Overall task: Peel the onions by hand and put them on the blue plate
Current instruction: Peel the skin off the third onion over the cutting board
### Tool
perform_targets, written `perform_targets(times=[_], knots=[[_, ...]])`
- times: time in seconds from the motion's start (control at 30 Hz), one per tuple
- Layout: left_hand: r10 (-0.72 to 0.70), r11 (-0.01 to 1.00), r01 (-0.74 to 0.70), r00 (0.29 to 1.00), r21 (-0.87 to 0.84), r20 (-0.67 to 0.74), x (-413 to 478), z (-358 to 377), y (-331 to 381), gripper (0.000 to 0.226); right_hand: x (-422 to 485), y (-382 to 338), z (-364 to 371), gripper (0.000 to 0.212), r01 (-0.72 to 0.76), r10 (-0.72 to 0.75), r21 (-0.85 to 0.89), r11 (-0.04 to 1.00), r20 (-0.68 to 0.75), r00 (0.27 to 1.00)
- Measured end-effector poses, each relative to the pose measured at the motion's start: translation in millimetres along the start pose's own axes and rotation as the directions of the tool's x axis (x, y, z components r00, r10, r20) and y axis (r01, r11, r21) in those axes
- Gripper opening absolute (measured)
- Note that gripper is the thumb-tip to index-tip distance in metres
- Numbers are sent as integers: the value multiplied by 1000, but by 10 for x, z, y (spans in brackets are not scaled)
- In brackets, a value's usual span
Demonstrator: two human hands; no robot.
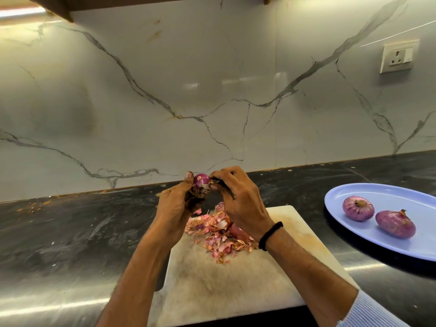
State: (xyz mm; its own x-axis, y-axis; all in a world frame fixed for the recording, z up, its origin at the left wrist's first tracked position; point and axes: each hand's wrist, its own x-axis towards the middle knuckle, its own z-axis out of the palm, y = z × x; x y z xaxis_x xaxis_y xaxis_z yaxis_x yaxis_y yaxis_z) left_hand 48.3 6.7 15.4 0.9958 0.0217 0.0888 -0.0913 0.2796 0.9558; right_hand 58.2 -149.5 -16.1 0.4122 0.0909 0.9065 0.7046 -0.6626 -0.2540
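Observation:
My left hand (175,204) grips a small purple onion (200,185), held up above the far end of the white cutting board (295,263). Dirty papery skin still covers the onion's lower half. My right hand (238,197) pinches a flap of skin at the onion's right side. A heap of pink and orange onion peels (217,234) lies on the board under my hands, with at least one more onion (237,230) partly hidden among them. At the right, the blue plate (382,234) holds two peeled purple onions (358,208) (396,224).
The board lies on a dark stone counter (70,232) with crumbs along its back edge. A white marble wall (212,90) rises behind it, with a wall socket (398,56) at the upper right. The plate runs past the right edge of the view.

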Motion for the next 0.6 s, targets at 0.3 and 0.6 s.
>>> perform_targets(times=[0.3,0.6], knots=[[-1,1000,1,1000,19,23,-39,29,19,31,-1,18,2,22,14,-14,-37,999,-4,1000],[-55,997,54,998,-57,-11,-46,49,27,32,-3,18,18,19,0,0,-21,1000,-10,1000]])
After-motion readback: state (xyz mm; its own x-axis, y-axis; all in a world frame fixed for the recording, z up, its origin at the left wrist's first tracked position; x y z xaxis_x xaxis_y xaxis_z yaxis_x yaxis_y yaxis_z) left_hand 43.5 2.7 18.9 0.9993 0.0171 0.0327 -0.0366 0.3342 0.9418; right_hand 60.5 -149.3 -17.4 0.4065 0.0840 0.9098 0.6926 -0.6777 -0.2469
